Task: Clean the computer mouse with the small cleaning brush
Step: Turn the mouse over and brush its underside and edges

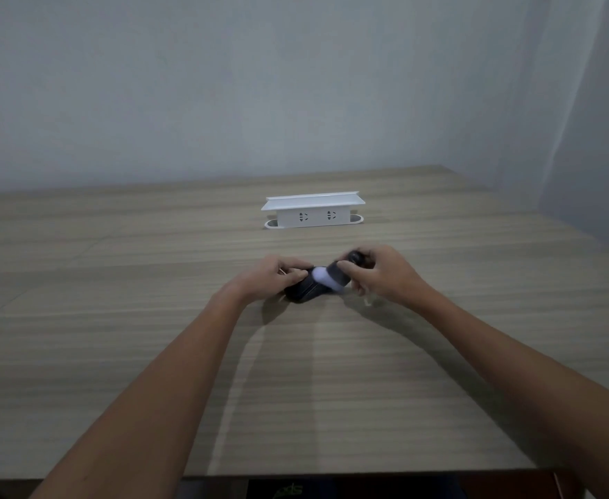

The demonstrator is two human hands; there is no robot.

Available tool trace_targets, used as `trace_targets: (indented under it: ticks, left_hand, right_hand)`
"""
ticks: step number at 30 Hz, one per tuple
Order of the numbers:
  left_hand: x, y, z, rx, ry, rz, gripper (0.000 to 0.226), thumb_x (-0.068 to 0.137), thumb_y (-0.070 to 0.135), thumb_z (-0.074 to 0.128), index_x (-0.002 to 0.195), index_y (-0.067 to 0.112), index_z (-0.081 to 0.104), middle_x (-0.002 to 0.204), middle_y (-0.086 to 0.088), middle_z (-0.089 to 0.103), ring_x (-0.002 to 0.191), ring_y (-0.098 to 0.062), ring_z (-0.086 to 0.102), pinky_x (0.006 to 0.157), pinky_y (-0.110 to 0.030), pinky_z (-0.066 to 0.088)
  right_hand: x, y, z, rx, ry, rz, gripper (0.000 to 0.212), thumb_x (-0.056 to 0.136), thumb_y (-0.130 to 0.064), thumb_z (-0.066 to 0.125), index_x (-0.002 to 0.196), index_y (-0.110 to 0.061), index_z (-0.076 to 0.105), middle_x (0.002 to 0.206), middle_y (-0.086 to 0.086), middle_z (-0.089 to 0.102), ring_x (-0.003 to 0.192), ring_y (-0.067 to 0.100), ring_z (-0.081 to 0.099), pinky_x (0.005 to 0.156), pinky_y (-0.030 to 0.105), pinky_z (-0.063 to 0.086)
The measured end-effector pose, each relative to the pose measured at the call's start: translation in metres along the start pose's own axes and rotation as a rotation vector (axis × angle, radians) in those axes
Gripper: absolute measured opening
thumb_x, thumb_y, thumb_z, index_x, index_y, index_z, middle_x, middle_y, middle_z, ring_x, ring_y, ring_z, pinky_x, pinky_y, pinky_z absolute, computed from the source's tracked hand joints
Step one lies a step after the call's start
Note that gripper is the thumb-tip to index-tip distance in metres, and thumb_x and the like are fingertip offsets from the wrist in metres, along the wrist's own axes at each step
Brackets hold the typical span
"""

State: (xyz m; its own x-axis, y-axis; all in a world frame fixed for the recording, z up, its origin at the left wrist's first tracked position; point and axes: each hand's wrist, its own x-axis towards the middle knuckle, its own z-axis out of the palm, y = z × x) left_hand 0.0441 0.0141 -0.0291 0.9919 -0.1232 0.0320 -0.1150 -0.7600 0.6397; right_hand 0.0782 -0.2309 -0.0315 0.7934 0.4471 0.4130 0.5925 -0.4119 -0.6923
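Note:
A black computer mouse [301, 291] rests on the wooden desk [151, 318], gripped along its left side by my left hand [274, 275]. My right hand [378, 273] holds a small cleaning brush [340, 273] with a dark handle. Its white bristles [322, 277] press on the mouse's top at the right end. The brush looks blurred. My fingers hide parts of the mouse and of the brush handle.
A white desktop socket box [312, 210] with two outlets stands behind the hands, near the grey wall. The desk's front edge [331, 475] runs close to my body. A side wall closes the right.

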Motion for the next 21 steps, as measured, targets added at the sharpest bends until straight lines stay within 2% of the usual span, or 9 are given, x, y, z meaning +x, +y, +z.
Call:
trace_targets:
  ticks: [3,4,6,8,10,12,15,17,21]
  left_hand:
    - [0.002,-0.004,0.002,-0.032,0.024,-0.028,0.033,0.1,0.029,0.056,0.132,0.029,0.066,0.116,-0.006,0.073,0.106,-0.021,0.068,0.093,-0.03,0.052]
    - [0.002,-0.004,0.003,-0.047,0.029,-0.03,0.033,0.099,0.029,0.057,0.131,0.028,0.066,0.116,-0.007,0.074,0.106,-0.021,0.069,0.095,-0.031,0.053]
    - [0.002,-0.005,0.005,-0.072,0.042,-0.022,0.033,0.099,0.025,0.057,0.131,0.023,0.066,0.115,-0.01,0.074,0.107,-0.022,0.069,0.091,-0.026,0.053]
    - [0.002,-0.005,0.006,-0.08,0.061,-0.015,0.032,0.099,0.024,0.058,0.13,0.021,0.067,0.114,-0.015,0.074,0.102,-0.02,0.068,0.091,-0.03,0.053]
    - [0.001,-0.004,0.008,-0.096,0.088,-0.025,0.03,0.099,0.025,0.059,0.127,0.022,0.068,0.107,-0.017,0.073,0.09,-0.02,0.064,0.094,-0.041,0.053]
    - [0.0,-0.004,0.01,-0.1,0.097,-0.039,0.029,0.098,0.027,0.059,0.126,0.024,0.068,0.097,-0.012,0.069,0.084,-0.022,0.061,0.09,-0.042,0.053]
    - [0.001,-0.004,0.012,-0.119,0.106,-0.038,0.03,0.098,0.027,0.06,0.126,0.022,0.069,0.095,-0.009,0.068,0.085,-0.021,0.061,0.091,-0.044,0.053]
    - [0.0,-0.001,0.012,-0.128,0.124,-0.054,0.029,0.098,0.026,0.061,0.125,0.02,0.068,0.095,-0.008,0.067,0.086,-0.021,0.06,0.093,-0.045,0.052]
    - [-0.002,0.004,0.013,-0.096,0.13,-0.077,0.031,0.099,0.027,0.059,0.128,0.02,0.067,0.1,-0.012,0.067,0.089,-0.02,0.06,0.09,-0.037,0.051]
  right_hand:
    - [0.004,0.005,-0.004,0.007,0.174,0.08,0.012,0.093,-0.016,0.068,0.095,-0.007,0.075,0.06,0.004,0.071,0.044,0.009,0.064,0.052,0.027,0.052]
    - [0.003,0.003,-0.005,0.052,0.162,0.07,0.013,0.093,-0.016,0.068,0.095,-0.005,0.075,0.061,0.006,0.071,0.046,0.011,0.065,0.053,0.028,0.053]
    - [-0.002,-0.004,-0.002,0.108,0.029,0.022,0.015,0.093,-0.018,0.069,0.097,-0.005,0.076,0.063,0.007,0.072,0.049,0.013,0.064,0.055,0.029,0.054]
    - [-0.004,-0.005,0.004,0.003,-0.066,-0.017,0.014,0.092,-0.021,0.069,0.095,-0.01,0.077,0.063,0.002,0.072,0.053,0.01,0.063,0.06,0.03,0.054]
    - [0.001,0.0,0.005,-0.143,0.034,-0.016,0.013,0.089,-0.021,0.069,0.089,-0.012,0.078,0.065,0.003,0.073,0.056,0.013,0.065,0.063,0.033,0.057]
    - [0.003,0.0,0.004,-0.211,0.141,-0.015,0.014,0.086,-0.02,0.068,0.086,-0.01,0.077,0.067,0.005,0.074,0.06,0.019,0.069,0.065,0.038,0.058]
    - [-0.004,-0.011,0.006,-0.113,0.004,-0.069,0.012,0.089,-0.02,0.07,0.091,-0.012,0.079,0.069,0.002,0.076,0.058,0.009,0.068,0.061,0.026,0.056]
    - [-0.007,-0.014,0.01,-0.148,-0.068,-0.085,0.011,0.089,-0.02,0.07,0.093,-0.016,0.079,0.07,-0.001,0.076,0.061,0.008,0.068,0.059,0.018,0.05]
    - [0.001,-0.004,0.007,-0.335,0.109,-0.073,0.014,0.087,-0.02,0.067,0.089,-0.01,0.077,0.08,0.003,0.076,0.076,0.023,0.069,0.068,0.035,0.052]
